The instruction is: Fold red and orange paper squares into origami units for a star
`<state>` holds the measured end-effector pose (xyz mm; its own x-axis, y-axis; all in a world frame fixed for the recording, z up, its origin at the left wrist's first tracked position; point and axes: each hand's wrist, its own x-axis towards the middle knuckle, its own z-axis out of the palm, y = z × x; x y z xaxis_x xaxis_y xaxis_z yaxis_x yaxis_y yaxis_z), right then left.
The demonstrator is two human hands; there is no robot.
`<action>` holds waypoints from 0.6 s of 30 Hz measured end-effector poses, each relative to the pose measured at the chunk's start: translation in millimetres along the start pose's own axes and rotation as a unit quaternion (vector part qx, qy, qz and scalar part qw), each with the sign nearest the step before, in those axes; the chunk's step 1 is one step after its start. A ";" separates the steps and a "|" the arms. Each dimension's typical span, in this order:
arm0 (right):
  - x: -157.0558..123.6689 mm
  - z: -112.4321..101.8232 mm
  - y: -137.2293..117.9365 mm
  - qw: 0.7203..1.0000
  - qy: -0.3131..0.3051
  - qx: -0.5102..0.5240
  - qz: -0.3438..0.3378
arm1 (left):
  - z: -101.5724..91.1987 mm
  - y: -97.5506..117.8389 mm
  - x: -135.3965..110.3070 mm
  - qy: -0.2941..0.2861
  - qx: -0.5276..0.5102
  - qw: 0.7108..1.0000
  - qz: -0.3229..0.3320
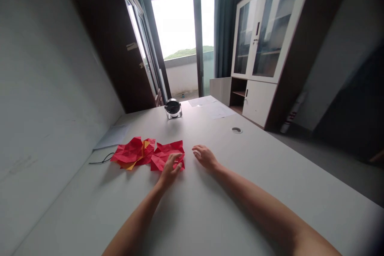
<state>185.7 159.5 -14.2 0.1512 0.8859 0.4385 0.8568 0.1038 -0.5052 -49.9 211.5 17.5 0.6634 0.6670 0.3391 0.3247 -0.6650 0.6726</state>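
Note:
A creased sheet of red paper [162, 154] lies on the white table, its folds standing up unevenly. My left hand [172, 168] is over the right part of this sheet, fingers spread; whether it presses on the paper I cannot tell. Just right of the sheet, apart from it, my right hand [205, 156] is low over the table with loosely curved fingers and nothing in them. To the left, more crumpled red paper [129, 151] overlaps some orange-yellow paper [131, 165]. A thin black cord [102, 161] sticks out at that pile's left side.
A round black device on a metal stand [173, 109] is toward the table's far end. Loose white sheets [222, 112] lie at the far right, near a round cable hole [237, 130]. Another sheet [111, 137] lies along the left wall. A cabinet [258, 100] has a lower door open.

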 end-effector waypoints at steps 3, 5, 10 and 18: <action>2.1 -5.1 3.3 0.997 0.062 0.024 0.032 | -19.5 -16.5 2.3 0.051 0.104 0.993 -0.016; 3.3 -7.4 -0.8 0.996 0.077 0.038 0.019 | -28.3 -32.1 0.9 0.043 0.197 0.978 -0.045; 5.7 -10.6 -35.1 0.994 0.069 0.064 -0.054 | -14.4 -45.9 -3.2 -0.063 0.273 0.955 -0.097; 4.4 -25.5 -80.8 0.988 -0.054 -0.059 -0.133 | -0.1 -14.4 -3.3 -0.075 0.283 0.956 -0.027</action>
<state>129.7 143.5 47.5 -0.1348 0.8781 0.4592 0.9119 0.2912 -0.2891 -56.8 218.9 6.7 0.7105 0.6781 0.1880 0.6459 -0.7345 0.2080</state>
